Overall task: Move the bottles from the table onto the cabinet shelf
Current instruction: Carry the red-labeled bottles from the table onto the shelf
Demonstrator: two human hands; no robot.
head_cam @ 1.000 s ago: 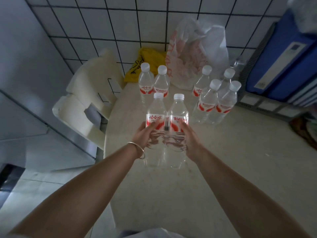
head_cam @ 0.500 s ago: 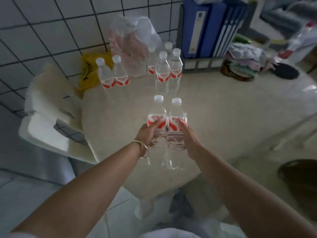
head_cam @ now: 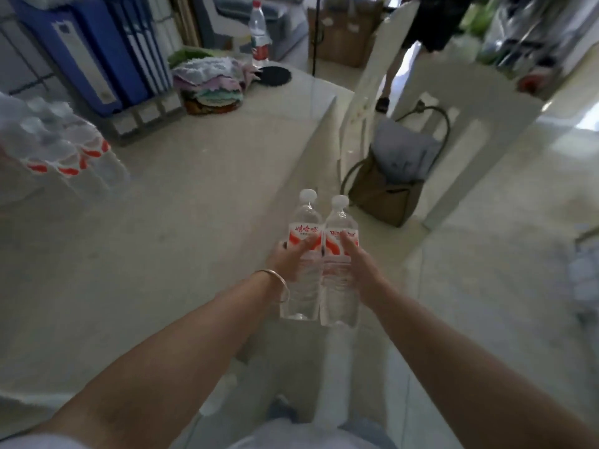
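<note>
Two clear water bottles with red-and-white labels and white caps are pressed side by side, upright, in the air past the table's right edge. My left hand [head_cam: 288, 259] grips the left bottle [head_cam: 304, 231]; a metal bangle is on that wrist. My right hand [head_cam: 361, 264] grips the right bottle [head_cam: 340, 228]. Several more bottles [head_cam: 64, 150] of the same kind stand blurred at the far left of the beige table [head_cam: 181, 189]. One more bottle [head_cam: 260, 37] stands at the table's far end. No cabinet shelf is in view.
Blue binders [head_cam: 90, 50] and a pile of folded cloths [head_cam: 210, 85] sit at the back of the table. A white chair [head_cam: 366, 89] and a brown bag [head_cam: 389, 183] stand right of the table. Another person's legs [head_cam: 398, 59] are at the top. The floor is pale tile.
The view has swung right: the bottle group slid to the far left edge. Both hands have carried the two bottles from above the table to beyond its right edge.
</note>
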